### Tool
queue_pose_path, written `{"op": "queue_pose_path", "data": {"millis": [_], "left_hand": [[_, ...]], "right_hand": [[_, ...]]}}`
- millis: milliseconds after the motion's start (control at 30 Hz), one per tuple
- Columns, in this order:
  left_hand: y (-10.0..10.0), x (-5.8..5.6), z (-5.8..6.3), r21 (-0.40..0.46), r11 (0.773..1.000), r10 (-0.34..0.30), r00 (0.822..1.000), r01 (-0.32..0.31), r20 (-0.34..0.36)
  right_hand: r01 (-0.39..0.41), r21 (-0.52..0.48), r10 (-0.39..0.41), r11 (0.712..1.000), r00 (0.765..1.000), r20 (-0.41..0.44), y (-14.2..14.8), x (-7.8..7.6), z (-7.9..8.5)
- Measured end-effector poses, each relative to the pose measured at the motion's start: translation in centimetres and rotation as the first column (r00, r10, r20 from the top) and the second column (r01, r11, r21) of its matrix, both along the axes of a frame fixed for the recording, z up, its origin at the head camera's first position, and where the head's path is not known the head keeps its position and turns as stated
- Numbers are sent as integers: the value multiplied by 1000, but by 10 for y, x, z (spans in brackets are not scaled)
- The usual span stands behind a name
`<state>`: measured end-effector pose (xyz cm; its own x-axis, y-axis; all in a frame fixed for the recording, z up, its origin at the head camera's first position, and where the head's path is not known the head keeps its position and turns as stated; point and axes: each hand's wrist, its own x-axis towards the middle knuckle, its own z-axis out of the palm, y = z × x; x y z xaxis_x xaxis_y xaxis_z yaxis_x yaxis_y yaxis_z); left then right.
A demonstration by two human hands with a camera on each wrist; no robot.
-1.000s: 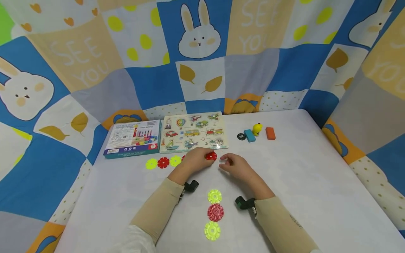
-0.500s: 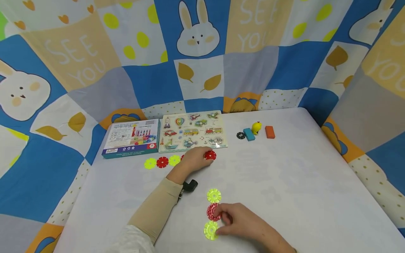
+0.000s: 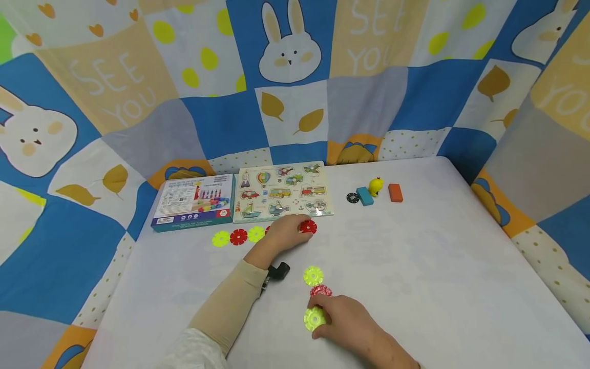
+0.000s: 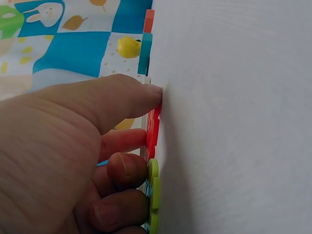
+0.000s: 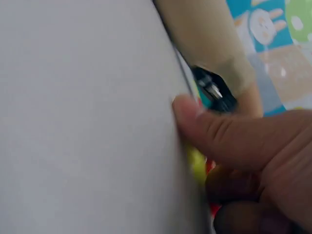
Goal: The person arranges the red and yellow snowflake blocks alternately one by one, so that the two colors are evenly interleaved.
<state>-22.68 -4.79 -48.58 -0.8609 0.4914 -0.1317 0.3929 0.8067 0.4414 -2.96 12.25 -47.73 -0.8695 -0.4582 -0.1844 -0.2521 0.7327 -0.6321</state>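
In the head view, my left hand [image 3: 282,234] pinches a red notched plastic disc [image 3: 311,226] between thumb and fingers, at the right end of a row of red and yellow-green discs lying on the table. The left wrist view shows the thumb [image 4: 139,95] at that disc's edge, with a yellow-green disc [image 4: 154,195] beside it. Nearer the front, my right hand [image 3: 348,320] grips a yellow-green disc [image 3: 314,319] by its edges. Just beyond it, a red textured disc [image 3: 321,290] is partly hidden by the fingers. Another yellow-green disc [image 3: 313,275] lies farther up this column.
Behind the row lie a picture puzzle board [image 3: 281,192] and a flat box [image 3: 193,202]. At the back right are a black disc [image 3: 352,198], a blue block [image 3: 364,196], a yellow chick figure [image 3: 375,186] and an orange block [image 3: 395,192]. Patterned fabric hangs behind.
My right hand has come down from the row to the front column. The nearest yellow-green disc and the red textured one have shifted away from me and slightly right. My left hand stays put.
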Motion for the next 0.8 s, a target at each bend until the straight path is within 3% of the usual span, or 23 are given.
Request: {"op": "queue_pose_path", "data": {"millis": [200,433,533,667,800], "left_hand": [[0,0,0,3,1000,11,1000,-11,-5],[0,0,0,4,1000,10,1000,-10,-4],[0,0,-1,-1,1000,10,1000,-10,-4],[0,0,-2,-5,1000,9,1000,-9,-3],[0,1,-2,-8,1000,1,1000,-1,-11]], "right_hand": [[135,81,-133,987,991,-35,17,-18,6],[175,150,-180,973,983,21,20,-29,12],[162,98,-167,982,985,45,25,-31,14],[128,-44,-122,991,984,129,35,-37,23],[183,-197,-139,963,966,219,40,-54,42]]}}
